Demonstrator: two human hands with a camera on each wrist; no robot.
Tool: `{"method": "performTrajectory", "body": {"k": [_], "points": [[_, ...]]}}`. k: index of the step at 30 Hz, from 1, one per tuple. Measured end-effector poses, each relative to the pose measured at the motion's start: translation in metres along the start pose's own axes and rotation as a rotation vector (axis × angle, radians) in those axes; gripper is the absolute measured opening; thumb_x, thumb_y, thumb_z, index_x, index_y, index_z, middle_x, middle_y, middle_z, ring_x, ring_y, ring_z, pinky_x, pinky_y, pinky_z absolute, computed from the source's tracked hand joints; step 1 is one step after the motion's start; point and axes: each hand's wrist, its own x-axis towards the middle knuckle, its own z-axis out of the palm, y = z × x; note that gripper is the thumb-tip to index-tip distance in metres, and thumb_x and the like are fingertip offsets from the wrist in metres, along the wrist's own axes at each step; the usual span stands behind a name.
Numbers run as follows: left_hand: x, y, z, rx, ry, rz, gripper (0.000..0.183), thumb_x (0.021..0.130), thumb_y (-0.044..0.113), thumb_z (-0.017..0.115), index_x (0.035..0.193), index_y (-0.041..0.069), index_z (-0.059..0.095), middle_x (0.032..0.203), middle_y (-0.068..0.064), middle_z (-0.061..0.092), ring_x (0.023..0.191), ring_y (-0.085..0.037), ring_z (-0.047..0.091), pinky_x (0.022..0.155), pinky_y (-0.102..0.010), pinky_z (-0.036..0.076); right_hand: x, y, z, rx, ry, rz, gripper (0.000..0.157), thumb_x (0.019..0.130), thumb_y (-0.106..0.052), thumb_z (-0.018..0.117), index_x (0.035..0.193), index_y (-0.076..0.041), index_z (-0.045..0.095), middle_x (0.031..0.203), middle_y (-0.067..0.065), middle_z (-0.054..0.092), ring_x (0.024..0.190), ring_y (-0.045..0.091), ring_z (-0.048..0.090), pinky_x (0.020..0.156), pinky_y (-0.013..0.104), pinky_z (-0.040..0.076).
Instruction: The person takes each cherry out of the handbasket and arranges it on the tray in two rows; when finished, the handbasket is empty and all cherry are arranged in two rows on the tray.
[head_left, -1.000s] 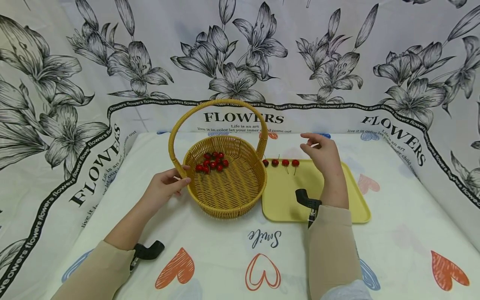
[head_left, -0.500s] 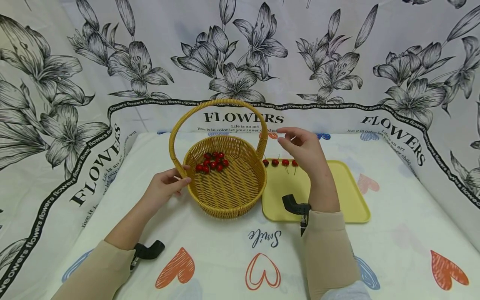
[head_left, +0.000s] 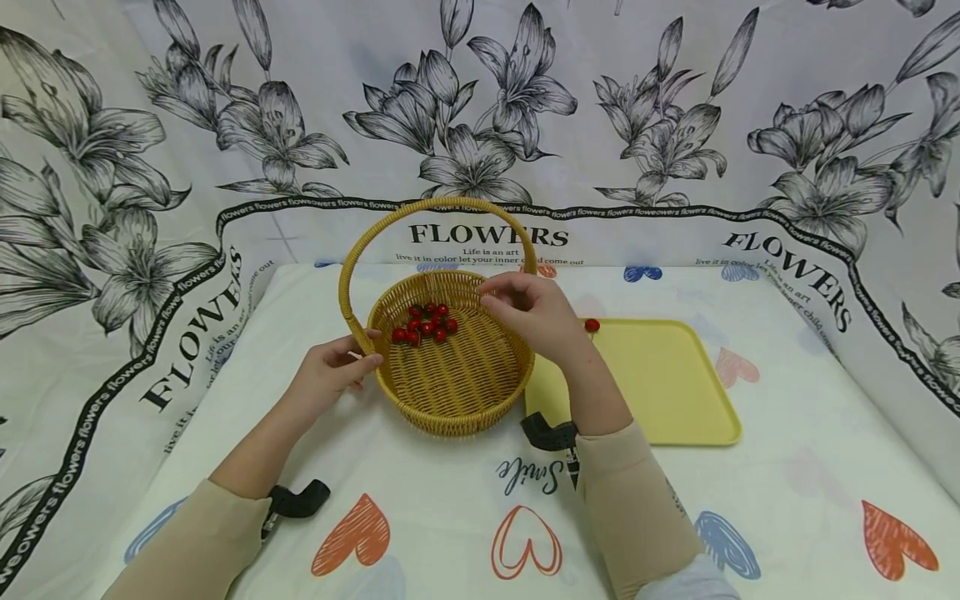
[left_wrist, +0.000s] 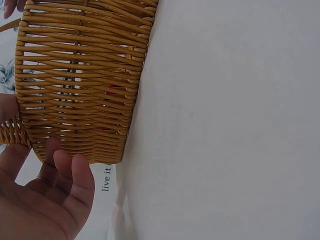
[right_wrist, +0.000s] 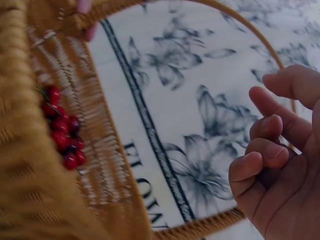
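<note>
White cloth (head_left: pixel 450 475) covers the table, printed with hearts and the word "Smile". Nearest lie two beige sleeves (head_left: pixel 202 533), both cut off by the lower part of the head view, with two black wrist devices (head_left: pixel 300 502), one per arm.

Next come the two hands. The left hand (head_left: pixel 335 369) pinches the near-left foot of the basket's single handle (head_left: pixel 347 283) between thumb and forefinger; only the left wrist view shows its other fingers curling free below the wickerwork. The right hand (head_left: pixel 536 317) hangs over the right side of the basket (head_left: pixel 465 375), fingers loosely bent and unclosed, thumb tip just beside the forefinger tip.

About ten red cherries (head_left: pixel 427 329) cluster in the far-left part of the basket; they overlap, so an exact count is hard. Through the slats the left wrist view gives just specks of red, while the right wrist view shows the bunch closer, with the basket's near side blurred.

Right of the basket sits one yellow tray (head_left: pixel 675 392), seen in the head view alone. One cherry (head_left: pixel 592 326) shows at its far edge; the right hand and forearm hide the stretch beside it.

Farthest back, a floral backdrop (head_left: pixel 645 242) bears "FLOWERS" three times in large letters.
</note>
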Motion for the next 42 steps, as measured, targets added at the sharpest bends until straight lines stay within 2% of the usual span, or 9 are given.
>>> {"method": "performTrajectory", "body": {"k": [8,14,18,20,24,26,31,34,42], "points": [[0.0,0.001,0.0,0.002,-0.005,-0.006,0.049,0.099,0.028,0.072,0.139,0.002,0.061,0.105,-0.004,0.066,0.089,-0.032,0.061,0.067,-0.034,0.058,0.013,0.011,0.042,-0.051,-0.062,0.117,0.02,0.099,-0.016,0.07,0.118,-0.011,0.074,0.084,0.004,0.054,0.07,0.018,0.045,0.06,0.03,0.037],[0.0,0.001,0.0,-0.013,-0.005,-0.02,0.051,0.099,0.028,0.073,0.139,0.001,0.06,0.105,-0.003,0.066,0.089,-0.031,0.061,0.068,-0.033,0.058,0.032,0.025,0.066,-0.087,-0.085,0.214,0.02,0.1,-0.014,0.069,0.119,-0.01,0.074,0.081,0.003,0.05,0.068,0.015,0.043,0.059,0.028,0.036],[0.0,0.0,0.0,-0.011,-0.009,-0.018,0.05,0.099,0.028,0.072,0.14,0.002,0.06,0.107,-0.004,0.066,0.092,-0.033,0.06,0.07,-0.034,0.058,0.041,0.035,0.077,-0.109,-0.112,0.306,0.026,0.101,-0.014,0.067,0.127,-0.007,0.071,0.079,0.004,0.047,0.067,0.016,0.04,0.06,0.029,0.035],[0.0,0.0,0.0,-0.006,-0.009,-0.017,0.05,0.099,0.029,0.072,0.14,0.003,0.06,0.108,-0.005,0.065,0.092,-0.034,0.06,0.07,-0.035,0.058,0.043,0.04,0.082,-0.143,-0.13,0.34,0.03,0.102,-0.015,0.067,0.13,-0.007,0.069,0.086,0.005,0.051,0.072,0.016,0.044,0.062,0.029,0.037],[0.0,0.0,0.0,0.001,-0.007,-0.019,0.049,0.099,0.029,0.072,0.139,0.004,0.061,0.109,-0.007,0.065,0.093,-0.036,0.06,0.07,-0.035,0.058,0.043,0.046,0.087,-0.256,-0.188,0.382,0.035,0.102,-0.015,0.066,0.137,-0.009,0.066,0.116,0.01,0.062,0.093,0.02,0.052,0.073,0.032,0.044],[0.0,-0.001,-0.001,0.004,-0.007,-0.018,0.048,0.099,0.029,0.072,0.139,0.004,0.062,0.109,-0.008,0.065,0.092,-0.037,0.059,0.07,-0.035,0.058,0.043,0.046,0.088,-0.316,-0.221,0.389,0.038,0.102,-0.015,0.066,0.139,-0.01,0.064,0.129,0.012,0.061,0.101,0.022,0.054,0.079,0.034,0.047],[-0.001,-0.003,-0.001,0.01,-0.011,-0.01,0.047,0.1,0.029,0.071,0.138,0.004,0.062,0.11,-0.009,0.065,0.092,-0.036,0.06,0.07,-0.035,0.058,0.044,0.05,0.092,-0.407,-0.27,0.409,0.04,0.102,-0.015,0.066,0.142,-0.01,0.062,0.141,0.011,0.058,0.105,0.024,0.057,0.088,0.036,0.05],[-0.001,-0.003,-0.001,0.012,-0.017,0.001,0.046,0.101,0.028,0.07,0.139,0.004,0.061,0.11,-0.01,0.064,0.092,-0.035,0.06,0.069,-0.036,0.058,0.045,0.052,0.093,-0.454,-0.287,0.411,0.04,0.102,-0.014,0.066,0.141,-0.011,0.063,0.148,0.009,0.054,0.114,0.022,0.057,0.094,0.036,0.049],[-0.001,-0.001,-0.002,0.027,-0.023,0.009,0.047,0.101,0.029,0.07,0.139,0.004,0.061,0.11,-0.011,0.064,0.092,-0.038,0.059,0.069,-0.036,0.059,0.048,0.058,0.095,-0.565,-0.322,0.376,0.036,0.1,-0.02,0.07,0.135,-0.01,0.068,0.141,0.008,0.06,0.12,0.024,0.058,0.101,0.037,0.049]]}}
